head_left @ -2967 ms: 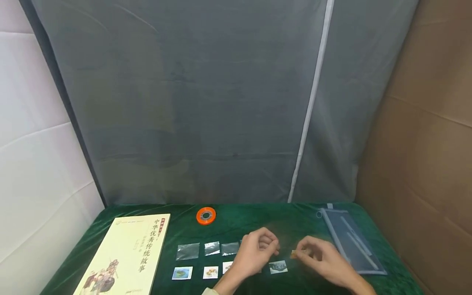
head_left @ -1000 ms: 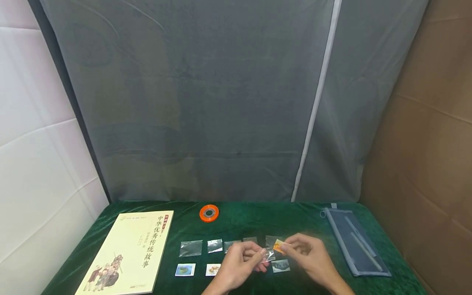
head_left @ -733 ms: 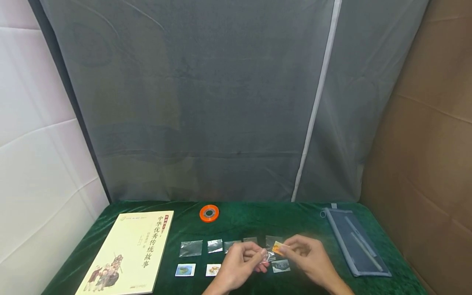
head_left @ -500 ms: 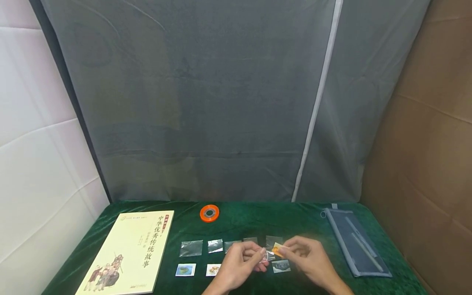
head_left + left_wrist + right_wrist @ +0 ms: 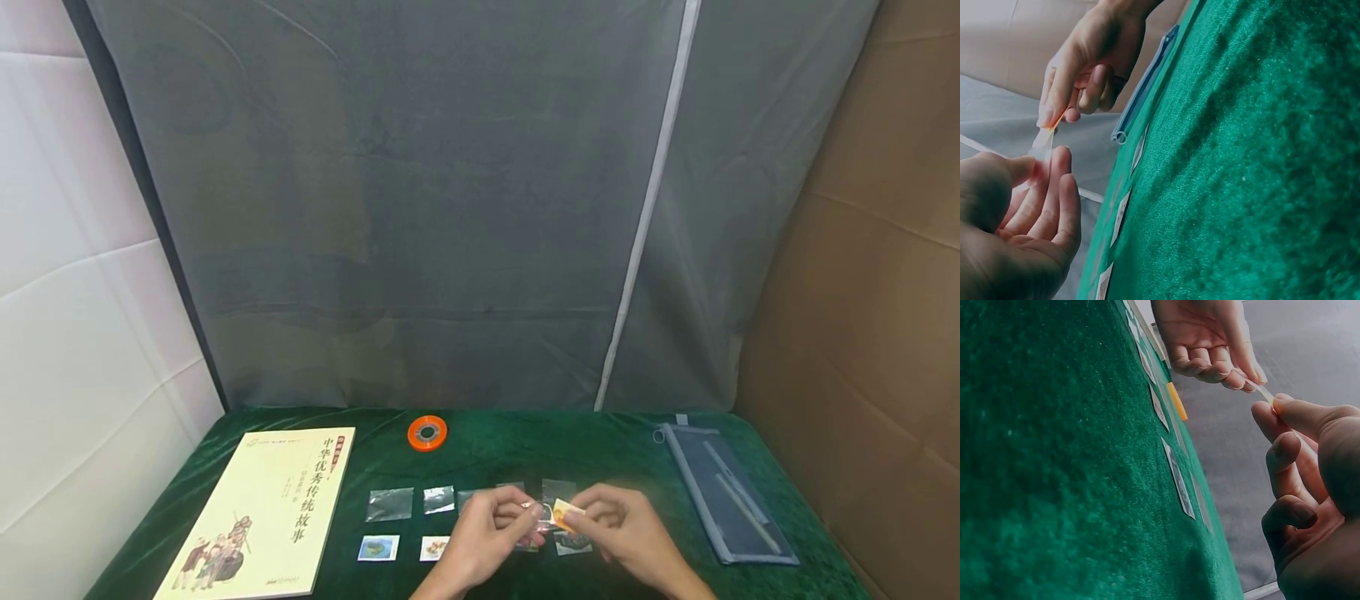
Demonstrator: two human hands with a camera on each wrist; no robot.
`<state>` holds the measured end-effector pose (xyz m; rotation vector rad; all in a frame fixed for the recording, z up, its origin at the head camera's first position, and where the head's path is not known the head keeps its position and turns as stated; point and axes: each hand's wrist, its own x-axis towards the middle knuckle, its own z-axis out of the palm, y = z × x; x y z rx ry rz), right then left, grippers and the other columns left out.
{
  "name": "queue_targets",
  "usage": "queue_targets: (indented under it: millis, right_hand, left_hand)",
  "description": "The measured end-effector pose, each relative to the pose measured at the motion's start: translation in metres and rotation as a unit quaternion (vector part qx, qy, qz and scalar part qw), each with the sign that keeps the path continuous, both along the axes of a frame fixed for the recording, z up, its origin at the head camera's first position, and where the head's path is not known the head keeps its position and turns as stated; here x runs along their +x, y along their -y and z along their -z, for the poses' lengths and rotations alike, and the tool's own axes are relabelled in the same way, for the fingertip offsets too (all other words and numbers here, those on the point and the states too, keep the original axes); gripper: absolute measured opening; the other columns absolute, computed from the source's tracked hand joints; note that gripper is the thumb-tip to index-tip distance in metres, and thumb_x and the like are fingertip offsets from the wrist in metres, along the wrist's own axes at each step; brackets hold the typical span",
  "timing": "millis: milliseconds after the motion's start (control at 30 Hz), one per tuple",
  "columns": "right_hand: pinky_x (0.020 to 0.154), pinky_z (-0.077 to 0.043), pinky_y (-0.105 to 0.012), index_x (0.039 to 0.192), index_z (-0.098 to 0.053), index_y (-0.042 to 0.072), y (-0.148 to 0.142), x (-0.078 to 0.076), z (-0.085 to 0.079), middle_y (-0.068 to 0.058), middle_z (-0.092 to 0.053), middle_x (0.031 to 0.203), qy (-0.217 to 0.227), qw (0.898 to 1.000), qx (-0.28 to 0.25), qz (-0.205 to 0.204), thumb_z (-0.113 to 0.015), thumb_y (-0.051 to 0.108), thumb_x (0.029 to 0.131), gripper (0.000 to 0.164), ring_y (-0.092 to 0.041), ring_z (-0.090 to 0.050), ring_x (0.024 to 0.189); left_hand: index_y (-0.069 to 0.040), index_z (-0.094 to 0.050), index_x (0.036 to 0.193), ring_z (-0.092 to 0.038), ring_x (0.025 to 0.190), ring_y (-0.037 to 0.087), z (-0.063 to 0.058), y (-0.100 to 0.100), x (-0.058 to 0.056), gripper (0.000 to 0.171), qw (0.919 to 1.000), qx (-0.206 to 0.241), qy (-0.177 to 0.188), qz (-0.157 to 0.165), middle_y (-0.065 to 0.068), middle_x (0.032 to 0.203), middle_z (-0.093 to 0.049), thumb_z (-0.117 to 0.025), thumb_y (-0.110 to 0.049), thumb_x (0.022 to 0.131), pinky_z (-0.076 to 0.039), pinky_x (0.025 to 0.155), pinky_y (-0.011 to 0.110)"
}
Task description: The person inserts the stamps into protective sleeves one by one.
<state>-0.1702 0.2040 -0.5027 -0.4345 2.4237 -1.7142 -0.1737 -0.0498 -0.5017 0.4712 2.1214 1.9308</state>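
Observation:
Between thumb and fingers, my left hand [image 5: 487, 533] pinches a small clear plastic sleeve [image 5: 1040, 153]. My right hand [image 5: 630, 533] pinches a small orange-and-yellow stamp [image 5: 567, 514] by its right side. The stamp's left edge meets and overlaps the sleeve's right end, both held up above the green cloth. Below the hands lies a grey picture stamp [image 5: 573, 543], partly covered by the right hand. To the left lie a blue-green stamp [image 5: 378, 547] and a white stamp with an orange picture [image 5: 434, 547], the latter partly behind the left wrist.
A row of clear sleeves, including a left one [image 5: 390, 504] and a shiny one [image 5: 438, 499], lies behind the stamps. An orange ring-shaped spool [image 5: 427, 433] sits at the back. A cream book [image 5: 262, 508] lies left, a blue mesh zip pouch [image 5: 727, 492] right, on green cloth [image 5: 495, 450].
My left hand has taken up a clear sleeve. My right hand has brought the orange stamp leftward to it, and in the last half second the stamp has moved further onto the sleeve's end.

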Motion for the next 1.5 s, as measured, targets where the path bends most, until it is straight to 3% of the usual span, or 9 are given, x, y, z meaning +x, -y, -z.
queue_targets:
  millis: [233, 500, 733, 1100, 1267, 1500]
  right_hand:
    - [0.045, -0.052, -0.029, 0.109, -0.077, 0.014, -0.0011, -0.0010, 0.0011, -0.014, -0.081, 0.087, 0.023, 1.000, 0.009, -0.004, -0.077, 0.030, 0.103, 0.017, -0.005, -0.054, 0.048]
    - [0.046, -0.052, -0.029, 0.108, -0.078, 0.016, 0.0002, -0.0010, 0.0034, -0.012, -0.081, 0.086, 0.030, 0.999, 0.016, -0.016, -0.078, 0.030, 0.102, 0.015, -0.005, -0.053, 0.047]
    - [0.045, -0.051, -0.028, 0.110, -0.078, 0.016, 0.0006, -0.0010, 0.0041, -0.011, -0.081, 0.086, 0.036, 0.999, 0.019, -0.018, -0.077, 0.032, 0.102, 0.018, -0.005, -0.052, 0.046]
    - [0.046, -0.052, -0.028, 0.120, -0.076, 0.015, 0.0022, 0.0009, 0.0025, -0.019, -0.078, 0.083, 0.045, 0.999, 0.010, -0.027, -0.074, 0.032, 0.105, 0.024, -0.006, -0.053, 0.046]
    - [0.046, -0.051, -0.028, 0.117, -0.077, 0.015, 0.0031, 0.0013, 0.0009, -0.015, -0.079, 0.083, 0.051, 0.998, 0.013, -0.024, -0.076, 0.034, 0.103, 0.023, -0.006, -0.052, 0.046]
    - [0.044, -0.047, -0.024, 0.111, -0.080, 0.014, 0.0024, 0.0010, 0.0017, -0.016, -0.078, 0.080, 0.058, 0.998, 0.008, -0.032, -0.077, 0.034, 0.103, 0.022, -0.005, -0.048, 0.045]
  left_hand:
    - [-0.007, -0.076, 0.107, -0.082, 0.082, 0.023, -0.0019, 0.0003, 0.0002, 0.017, 1.0000, -0.004, 0.007, 0.004, 0.014, 0.096, -0.084, -0.077, -0.023, 0.102, -0.065, 0.072, 0.030]
    - [-0.011, -0.076, 0.104, -0.083, 0.085, 0.029, 0.0002, 0.0008, 0.0002, 0.011, 1.0000, -0.008, 0.003, -0.001, 0.011, 0.094, -0.084, -0.077, -0.022, 0.102, -0.066, 0.074, 0.031]
    - [-0.011, -0.076, 0.105, -0.083, 0.087, 0.030, 0.0008, 0.0010, 0.0007, 0.012, 1.0000, -0.001, 0.006, 0.008, 0.009, 0.094, -0.084, -0.077, -0.022, 0.101, -0.067, 0.077, 0.034]
    - [-0.009, -0.076, 0.108, -0.083, 0.092, 0.036, 0.0003, 0.0002, 0.0024, 0.015, 0.9999, 0.006, 0.001, 0.012, 0.010, 0.096, -0.085, -0.082, -0.018, 0.098, -0.064, 0.076, 0.024]
    - [-0.006, -0.075, 0.111, -0.083, 0.091, 0.037, 0.0003, -0.0006, 0.0031, 0.019, 0.9999, 0.006, -0.002, 0.011, 0.011, 0.096, -0.085, -0.082, -0.018, 0.098, -0.065, 0.076, 0.027]
    - [-0.011, -0.078, 0.109, -0.083, 0.088, 0.031, 0.0024, 0.0000, 0.0018, 0.014, 0.9998, 0.006, 0.006, 0.019, 0.008, 0.098, -0.085, -0.083, -0.017, 0.097, -0.067, 0.079, 0.034]
